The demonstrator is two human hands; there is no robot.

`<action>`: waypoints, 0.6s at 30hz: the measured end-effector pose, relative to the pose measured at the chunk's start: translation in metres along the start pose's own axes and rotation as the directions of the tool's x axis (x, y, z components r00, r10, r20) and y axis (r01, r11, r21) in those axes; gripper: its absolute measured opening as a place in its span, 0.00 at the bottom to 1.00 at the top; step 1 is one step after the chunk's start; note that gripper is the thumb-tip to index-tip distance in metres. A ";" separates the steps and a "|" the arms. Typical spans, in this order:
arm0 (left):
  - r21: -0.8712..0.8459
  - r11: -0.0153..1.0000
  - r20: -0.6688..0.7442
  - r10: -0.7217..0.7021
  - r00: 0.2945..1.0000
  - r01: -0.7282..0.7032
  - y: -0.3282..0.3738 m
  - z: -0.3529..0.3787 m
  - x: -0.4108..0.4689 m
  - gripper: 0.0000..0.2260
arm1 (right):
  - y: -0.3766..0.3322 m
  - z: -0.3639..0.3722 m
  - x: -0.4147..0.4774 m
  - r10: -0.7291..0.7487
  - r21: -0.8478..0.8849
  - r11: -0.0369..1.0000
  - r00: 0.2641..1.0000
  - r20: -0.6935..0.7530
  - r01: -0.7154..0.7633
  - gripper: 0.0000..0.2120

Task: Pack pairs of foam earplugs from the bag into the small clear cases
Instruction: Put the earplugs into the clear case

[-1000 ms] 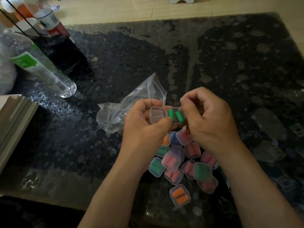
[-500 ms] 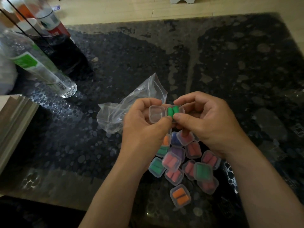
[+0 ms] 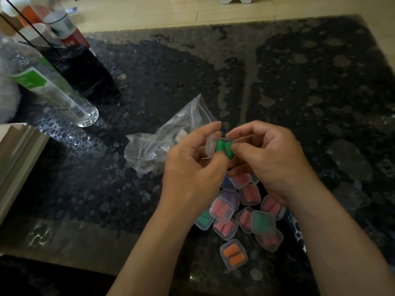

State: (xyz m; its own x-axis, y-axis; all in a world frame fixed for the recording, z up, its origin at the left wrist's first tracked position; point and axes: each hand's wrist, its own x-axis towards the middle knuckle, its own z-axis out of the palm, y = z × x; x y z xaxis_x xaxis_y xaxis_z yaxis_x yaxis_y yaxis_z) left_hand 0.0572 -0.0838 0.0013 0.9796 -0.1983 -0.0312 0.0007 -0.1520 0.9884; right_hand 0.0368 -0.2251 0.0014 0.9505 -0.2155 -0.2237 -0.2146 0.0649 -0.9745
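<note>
- Two bare hands raised together over the near middle of a dark, pebble-patterned tabletop (image 3: 299, 86), seen from above.
- One small clear case (image 3: 222, 149) held open between the hands, hinged lid (image 3: 210, 146) tipped up toward the left.
- Two green foam earplugs (image 3: 219, 146) lying side by side inside that case.
- Left hand (image 3: 192, 167): fingers loosely curled, index finger extended upward behind the lid, thumb pressed against the case's near edge.
- Right hand (image 3: 275, 161): thumb and fingertips pinched on the case's right side, remaining fingers curled in above.
- One crumpled clear zip bag (image 3: 158, 148) flat on the tabletop just left of the hands, partly behind the left hand; contents impossible to tell.
- Roughly eleven closed cases (image 3: 245, 212) clustered on the tabletop below the hands, toward the near edge, some overlapping, some hidden by the wrists, so exact count uncertain.
- Visible among them: about six with pink or red earplugs, two green, two purple, one orange.
- Orange case (image 3: 233, 254) nearest the front edge, just apart from the cluster.
- One clear plastic bottle (image 3: 51, 86) with a green label standing near the left edge.
- One dark bottle with a red label (image 3: 72, 39) at the far left corner.
- One pale stack of flat sheets or boards (image 3: 17, 159) overhanging the left edge.
</note>
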 end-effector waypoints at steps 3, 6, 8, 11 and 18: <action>-0.024 1.000 0.030 -0.005 1.000 0.006 0.003 0.002 -0.001 0.16 | 0.000 -0.001 -0.001 0.005 0.004 1.000 1.000 0.002 -0.005 0.06; -0.092 0.994 0.040 -0.058 0.997 0.062 0.004 -0.001 0.000 0.17 | 0.000 0.000 0.000 0.029 0.052 0.998 1.000 0.009 -0.029 0.09; -0.079 0.995 0.034 -0.063 0.997 0.066 0.003 -0.002 0.001 0.14 | -0.001 0.001 0.001 0.062 0.098 0.993 0.998 0.021 -0.064 0.13; -0.124 0.988 0.018 -0.094 0.995 0.095 0.000 -0.004 0.002 0.15 | -0.004 0.002 0.000 0.099 0.167 0.980 0.994 0.052 -0.106 0.14; -0.260 0.948 0.009 -0.188 0.982 0.184 0.000 -0.008 0.003 0.14 | 0.000 -0.002 0.000 0.039 0.099 0.994 0.998 0.042 -0.043 0.09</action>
State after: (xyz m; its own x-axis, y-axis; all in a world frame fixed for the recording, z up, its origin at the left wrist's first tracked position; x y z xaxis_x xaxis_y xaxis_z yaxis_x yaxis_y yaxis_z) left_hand 0.0620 -0.0763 0.0025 0.9602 -0.1750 -0.2179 0.2331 0.0712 0.9699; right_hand 0.0368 -0.2274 0.0018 0.9500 -0.1715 -0.2609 -0.2322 0.1703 -0.9576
